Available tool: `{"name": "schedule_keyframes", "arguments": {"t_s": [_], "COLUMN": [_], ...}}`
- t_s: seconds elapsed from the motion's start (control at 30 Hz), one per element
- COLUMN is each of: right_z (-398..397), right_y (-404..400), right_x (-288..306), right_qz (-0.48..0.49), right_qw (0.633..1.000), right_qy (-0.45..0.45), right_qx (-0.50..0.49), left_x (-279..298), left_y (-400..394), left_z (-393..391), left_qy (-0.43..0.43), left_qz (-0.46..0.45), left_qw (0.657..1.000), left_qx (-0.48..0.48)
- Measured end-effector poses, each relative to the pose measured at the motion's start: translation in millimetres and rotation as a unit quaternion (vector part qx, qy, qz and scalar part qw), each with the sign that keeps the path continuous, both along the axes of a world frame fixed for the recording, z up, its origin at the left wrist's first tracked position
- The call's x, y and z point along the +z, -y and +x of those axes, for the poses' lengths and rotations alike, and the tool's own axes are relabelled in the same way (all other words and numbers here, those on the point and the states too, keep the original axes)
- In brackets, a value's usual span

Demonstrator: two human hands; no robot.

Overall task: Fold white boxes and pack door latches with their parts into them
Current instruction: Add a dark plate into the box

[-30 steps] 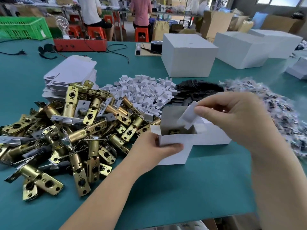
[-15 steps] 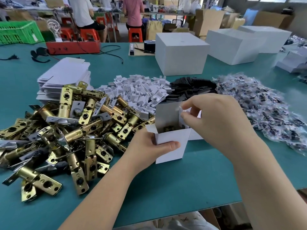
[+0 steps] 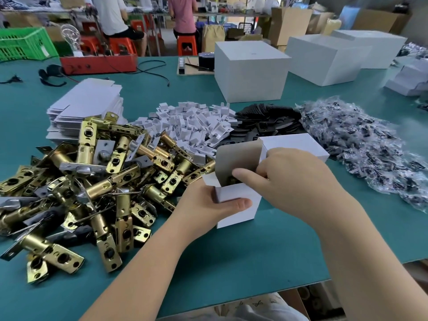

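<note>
White folded card box [image 3: 236, 205], small and oblong, lies on the green tabletop [image 3: 254, 262] just in front of me, open end up toward me with its grey-lined lid flap [image 3: 238, 158] standing; I judge it light and thin-walled, stiff along the creases but easy to crush, so it wants holding by the corner edges rather than squeezed across the panels; my left hand [image 3: 208, 205] has its grip curled round the near end, thumb laid across the front panel; my right hand [image 3: 294, 179] reaches into the mouth with fingers bent, and whether that grip pinches anything inside I cannot tell; something brassy shows dimly in the opening; to the left lies a heap of brass-coloured door latches [image 3: 97, 181], smooth plated metal tubes with flat plates, surely heavy and slippery, best taken by the barrel; behind are small white card inserts [image 3: 192, 123], black flat plates [image 3: 266, 121], flat white box blanks [image 3: 85, 105] stacked, and crinkly clear bags of small parts [image 3: 370, 149].
</note>
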State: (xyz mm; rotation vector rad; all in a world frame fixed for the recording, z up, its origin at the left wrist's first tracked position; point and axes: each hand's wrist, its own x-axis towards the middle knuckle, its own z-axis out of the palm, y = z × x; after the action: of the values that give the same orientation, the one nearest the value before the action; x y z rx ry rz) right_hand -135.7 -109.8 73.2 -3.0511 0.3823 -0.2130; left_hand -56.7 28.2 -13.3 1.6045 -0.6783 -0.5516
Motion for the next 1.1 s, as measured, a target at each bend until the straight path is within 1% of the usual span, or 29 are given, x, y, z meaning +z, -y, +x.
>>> {"name": "schedule_keyframes", "arguments": {"t_s": [0.13, 0.2, 0.23, 0.27, 0.3, 0.33, 0.37, 0.4, 0.5, 0.6, 0.67, 0.73, 0.8, 0.87, 0.97, 1.1], "right_z": [-2, 1, 5, 10, 17, 27, 39, 53, 86, 93, 85, 78, 76, 79, 84, 87], "right_y": [6, 13, 20, 28, 40, 55, 71, 88, 143, 195, 221, 235, 236, 234, 232, 233], "right_x": [1, 4, 8, 12, 16, 19, 21, 22, 13, -16, -42, -64, -73, -77, -81, -81], "right_qz": [0.037, 0.098, 0.155, 0.221, 0.289, 0.333, 0.347, 0.339, 0.327, 0.333, 0.293, 0.204, 0.127, 0.057, -0.025, -0.088], "right_qw": [0.997, 0.992, 0.985, 0.971, 0.949, 0.929, 0.919, 0.92, 0.927, 0.925, 0.936, 0.958, 0.977, 0.99, 0.992, 0.987], "right_qy": [-0.041, -0.035, -0.004, 0.05, 0.111, 0.157, 0.185, 0.194, 0.171, 0.138, 0.117, 0.106, 0.076, 0.023, -0.032, -0.074], "right_qx": [0.045, 0.065, 0.071, 0.074, 0.061, 0.041, 0.02, -0.001, -0.068, -0.123, -0.155, -0.169, -0.151, -0.127, -0.119, -0.112], "left_x": [-1, -3, -3, -4, -4, -4, -3, -2, -1, -1, -1, 0, 0, 1, 1, 1], "left_y": [1, 2, 3, 3, 4, 4, 4, 4, 3, 3, 4, 4, 4, 5, 5, 4], "left_z": [1, 3, 4, 5, 6, 6, 6, 6, 7, 6, 6, 6, 6, 7, 6, 5], "left_qy": [0.008, 0.002, -0.007, -0.016, -0.023, -0.028, -0.033, -0.037, -0.05, -0.058, -0.059, -0.057, -0.054, -0.052, -0.049, -0.049], "left_qz": [0.003, 0.007, 0.013, 0.016, 0.017, 0.016, 0.013, 0.01, 0.007, -0.002, -0.007, -0.011, -0.013, -0.017, -0.025, -0.028], "left_qw": [1.0, 1.0, 1.0, 0.999, 0.999, 0.999, 0.999, 0.999, 0.998, 0.998, 0.998, 0.998, 0.998, 0.998, 0.998, 0.998], "left_qx": [0.0, 0.009, 0.019, 0.026, 0.03, 0.031, 0.03, 0.029, 0.029, 0.026, 0.024, 0.02, 0.02, 0.021, 0.018, 0.013]}}
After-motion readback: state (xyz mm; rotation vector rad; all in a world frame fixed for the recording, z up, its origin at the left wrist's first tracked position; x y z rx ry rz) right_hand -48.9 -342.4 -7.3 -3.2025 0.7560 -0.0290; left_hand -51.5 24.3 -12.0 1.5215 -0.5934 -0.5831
